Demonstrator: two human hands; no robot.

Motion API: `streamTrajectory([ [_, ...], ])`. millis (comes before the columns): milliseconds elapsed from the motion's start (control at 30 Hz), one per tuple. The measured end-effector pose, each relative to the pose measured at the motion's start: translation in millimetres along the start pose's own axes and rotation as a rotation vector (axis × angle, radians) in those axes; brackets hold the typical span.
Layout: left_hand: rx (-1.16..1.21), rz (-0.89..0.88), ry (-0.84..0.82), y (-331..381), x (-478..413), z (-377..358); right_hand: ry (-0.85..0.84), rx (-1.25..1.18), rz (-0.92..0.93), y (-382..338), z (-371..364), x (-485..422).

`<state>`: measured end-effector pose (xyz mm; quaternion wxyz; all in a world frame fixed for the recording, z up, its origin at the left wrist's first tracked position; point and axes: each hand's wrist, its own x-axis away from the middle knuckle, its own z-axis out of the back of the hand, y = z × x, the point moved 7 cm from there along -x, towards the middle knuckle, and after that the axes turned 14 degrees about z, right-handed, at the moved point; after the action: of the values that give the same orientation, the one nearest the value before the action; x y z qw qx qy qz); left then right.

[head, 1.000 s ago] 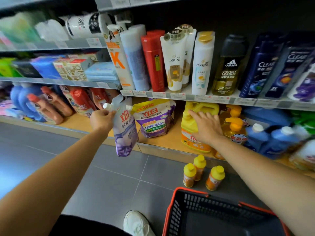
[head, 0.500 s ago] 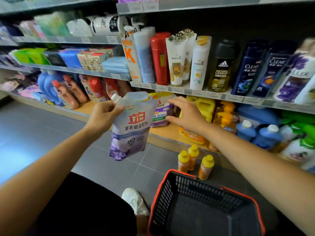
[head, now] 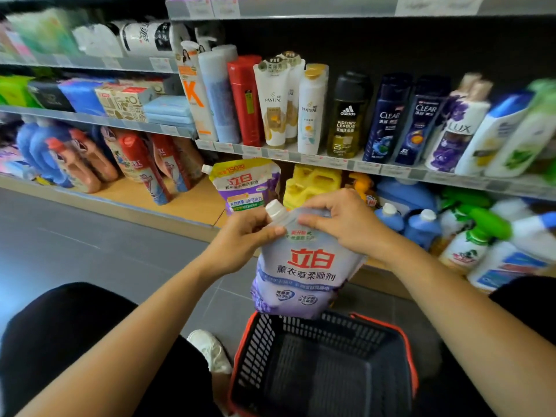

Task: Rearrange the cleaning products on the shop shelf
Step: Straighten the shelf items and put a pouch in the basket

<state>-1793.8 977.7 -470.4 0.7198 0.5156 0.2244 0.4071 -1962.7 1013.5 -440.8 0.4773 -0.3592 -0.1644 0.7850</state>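
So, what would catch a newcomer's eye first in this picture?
First, the lavender pouch with red characters at the centre, gripped at its top by the left hand and the right hand, just above the black basket with an orange rim. Behind it, a yellow-topped pouch stands on the wooden bottom shelf, under a row of shampoo bottles.

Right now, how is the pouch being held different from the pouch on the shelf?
The held pouch is pale lilac on top; the shelf pouch has a yellow top band. The held pouch hangs in the air, gripped by the left hand and right hand; the shelf pouch stands on the wooden shelf. Both have a white corner cap and the same red logo.
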Motion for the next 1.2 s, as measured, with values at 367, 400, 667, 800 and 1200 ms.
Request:
streamTrajectory([
  [367, 0.193, -0.027, -0.196, 14.8, -10.7, -48.0, 0.157, -0.204, -0.051, 12.4, 27.6, 57.2],
  [400, 0.203, -0.018, -0.2, 16.2, -12.7, -51.0, 0.163, -0.203, -0.052, 12.3, 30.4, 59.1],
  [667, 0.276, 0.106, -0.186, 21.2, -30.5, -72.6, 0.215, -0.106, -0.062, 17.7, 42.9, 76.6],
  [800, 0.255, 0.167, -0.119, 20.7, -38.4, -79.4, 0.209, -0.033, -0.072, 20.7, 40.2, 87.5],
  [1200, 0.517, 0.201, -0.233, 26.1, -46.8, -94.5, 0.303, -0.07, -0.103, 30.4, 57.0, 105.5],
])
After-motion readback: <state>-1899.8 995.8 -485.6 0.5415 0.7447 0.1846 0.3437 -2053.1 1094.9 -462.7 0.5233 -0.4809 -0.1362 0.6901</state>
